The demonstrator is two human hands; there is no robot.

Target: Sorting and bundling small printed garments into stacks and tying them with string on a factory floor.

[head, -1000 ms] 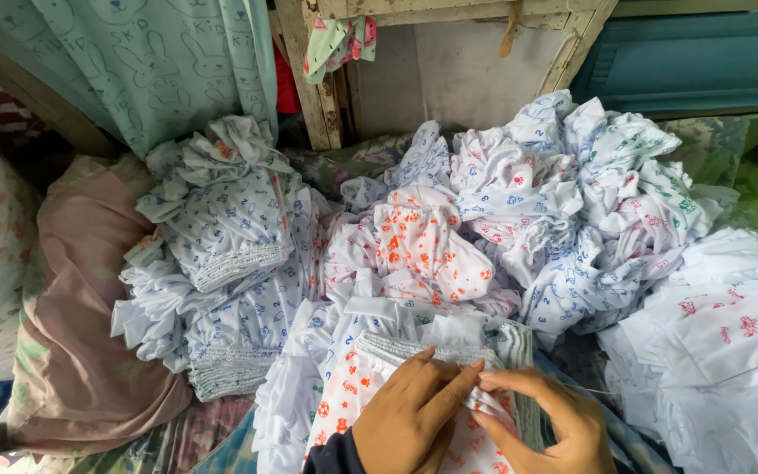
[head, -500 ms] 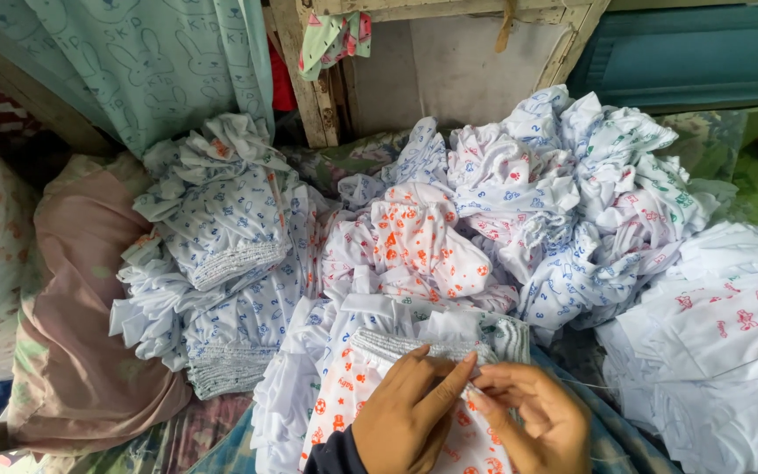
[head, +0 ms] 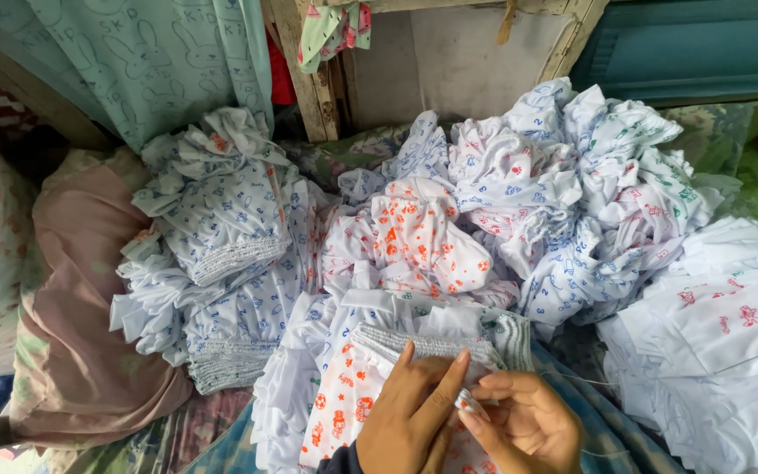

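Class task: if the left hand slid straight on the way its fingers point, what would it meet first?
The left hand points up and right; it would probably first meet the grey ribbed waistband, then the orange-printed garment behind.
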